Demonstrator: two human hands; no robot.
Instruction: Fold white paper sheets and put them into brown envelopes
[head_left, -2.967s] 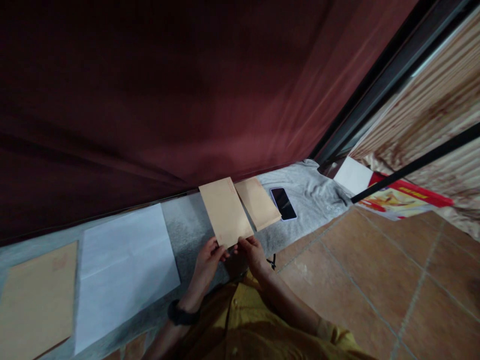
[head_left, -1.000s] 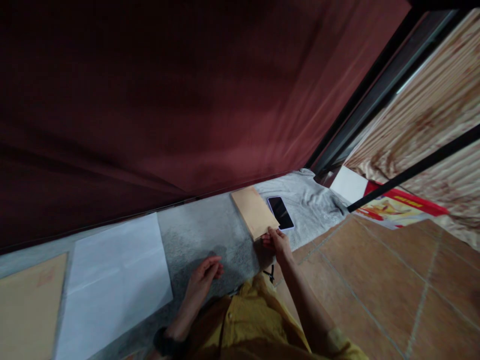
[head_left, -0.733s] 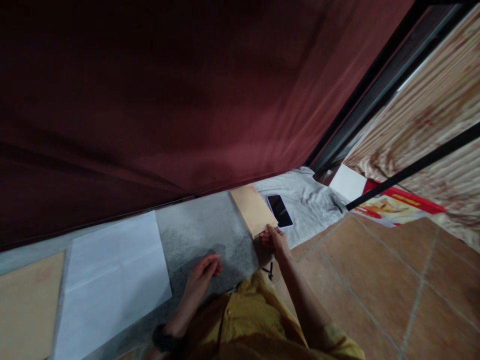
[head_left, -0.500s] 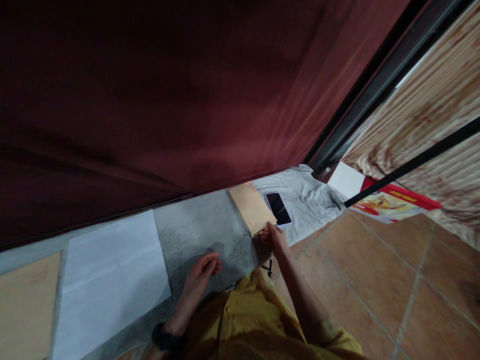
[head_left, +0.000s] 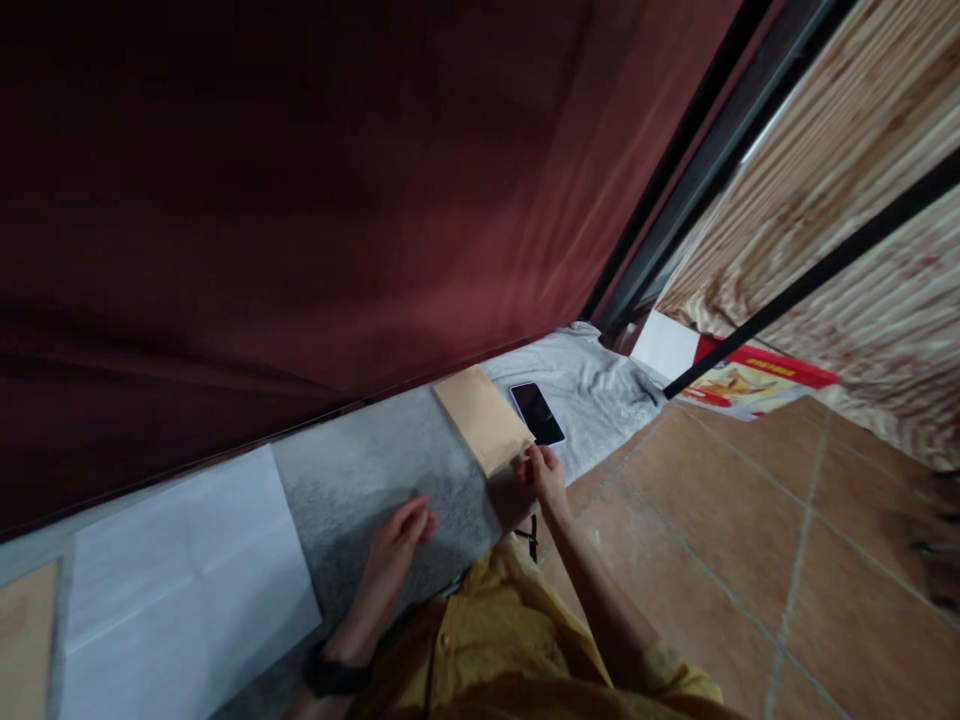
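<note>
A stack of brown envelopes (head_left: 483, 417) lies on the grey cloth (head_left: 390, 470) near the dark red curtain. My right hand (head_left: 541, 475) pinches the stack's near corner with closed fingers. My left hand (head_left: 401, 535) rests on the grey cloth to the left, fingers loosely stretched and holding nothing. A black phone (head_left: 536, 412) lies just right of the envelopes.
A large white paper sheet (head_left: 180, 590) lies on the cloth at the left, with another brown envelope (head_left: 22, 640) at the far left edge. A red and yellow printed box (head_left: 742, 380) and a white sheet (head_left: 664, 345) lie at the right. Terracotta floor tiles (head_left: 750, 560) spread to the right.
Three seconds ago both hands held one envelope; it now lies on the stack. My left hand has let go and rests on the cloth. The view has swung slightly right.
</note>
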